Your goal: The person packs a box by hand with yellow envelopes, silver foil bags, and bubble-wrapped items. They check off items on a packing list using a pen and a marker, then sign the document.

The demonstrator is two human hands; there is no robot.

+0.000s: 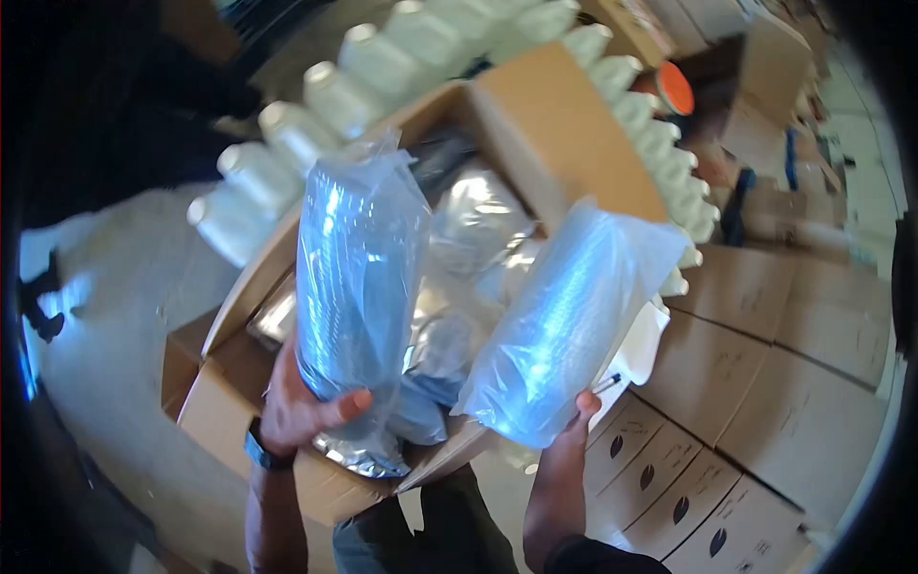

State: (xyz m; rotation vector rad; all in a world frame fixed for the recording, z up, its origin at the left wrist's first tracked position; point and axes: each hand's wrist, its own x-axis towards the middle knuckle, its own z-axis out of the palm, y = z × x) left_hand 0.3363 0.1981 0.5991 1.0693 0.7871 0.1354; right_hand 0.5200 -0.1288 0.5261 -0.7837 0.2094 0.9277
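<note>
With the hands apart, one plastic-wrapped cylinder is gripped near its base by the left hand, and a second wrapped cylinder by the right hand. Both are held over an open cardboard box containing silvery packages; beyond it, white bottle-like objects are ranged.

Dark round marks stand on stacked cartons; their lettering is unreadable.
</note>
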